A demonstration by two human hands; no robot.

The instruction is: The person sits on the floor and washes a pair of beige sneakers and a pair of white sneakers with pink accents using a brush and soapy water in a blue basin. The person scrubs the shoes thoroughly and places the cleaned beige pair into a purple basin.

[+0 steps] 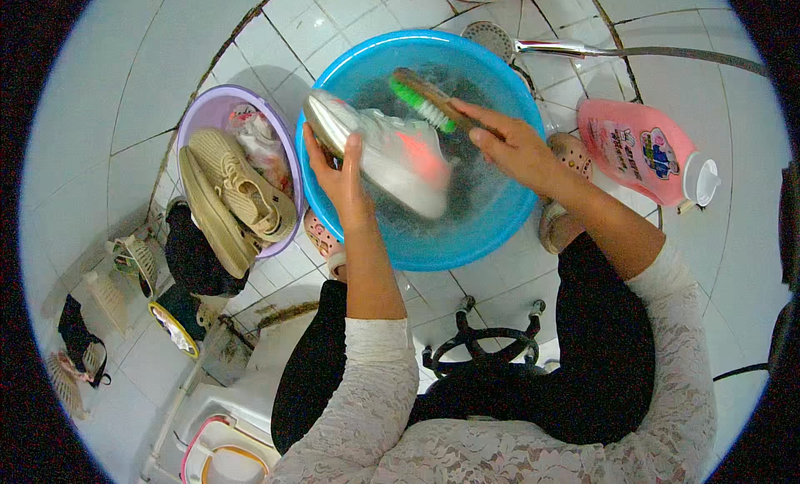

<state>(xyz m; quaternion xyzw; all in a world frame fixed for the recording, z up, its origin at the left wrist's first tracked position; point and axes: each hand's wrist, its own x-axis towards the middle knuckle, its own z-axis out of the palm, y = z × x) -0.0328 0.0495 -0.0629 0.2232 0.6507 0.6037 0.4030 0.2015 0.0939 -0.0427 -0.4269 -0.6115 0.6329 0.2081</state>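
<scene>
My left hand (342, 177) grips a white sneaker (400, 149) with pinkish-orange patches, near its toe and sole. The sneaker is tilted over a round blue plastic basin (431, 259) that holds cloudy water. A brush with a wooden handle and green and white bristles (425, 99) is in my right hand (509, 143), its bristles apart from the shoe. Dark material shows in the water, too unclear to name. Left of the basin, a purple basin (187, 121) holds a pair of beige sneakers (234, 190) and a crumpled plastic bag (259, 131).
A shower head (490, 41) with its hose lies behind the blue basin. To the right is a large bottle of pink liquid (637, 149) with a white cap. A stool base with casters (484, 349) stands between the legs. Dark cloth (197, 252) is at left.
</scene>
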